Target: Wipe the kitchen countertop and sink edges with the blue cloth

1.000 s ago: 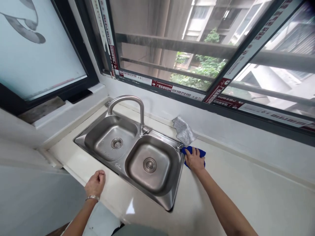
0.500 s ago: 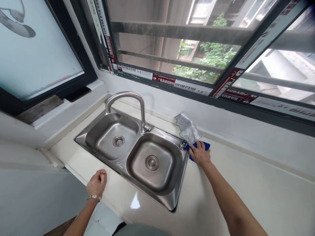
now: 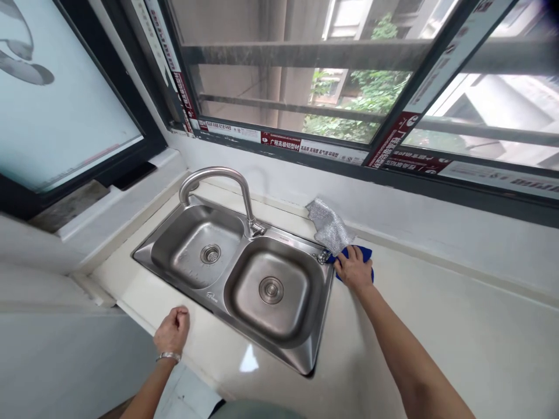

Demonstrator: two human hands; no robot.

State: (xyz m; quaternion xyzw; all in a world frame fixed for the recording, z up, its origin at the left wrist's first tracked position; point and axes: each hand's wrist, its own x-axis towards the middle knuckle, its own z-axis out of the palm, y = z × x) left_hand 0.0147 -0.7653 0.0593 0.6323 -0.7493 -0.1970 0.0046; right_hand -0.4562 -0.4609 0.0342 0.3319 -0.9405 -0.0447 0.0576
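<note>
On the counter by the sink's far right corner, my right hand grips a blue cloth, which sticks out around the fingers. A silvery mesh cloth lies just beyond it, against the wall's foot. My left hand rests closed at the counter's front edge, left of the sink, with nothing showing in it; a metal band circles that wrist. Between the hands sits the steel double-bowl sink. Both bowls show their drains, and a few drops lie in the left one.
A curved steel faucet rises behind the bowls, its spout turned over the left one. The pale countertop stretches right. A dark-framed window runs above the back wall, and a frosted panel stands at left.
The camera view has shifted slightly. My right hand stays at the sink's corner with the blue cloth, and my left hand keeps its place on the counter edge.
</note>
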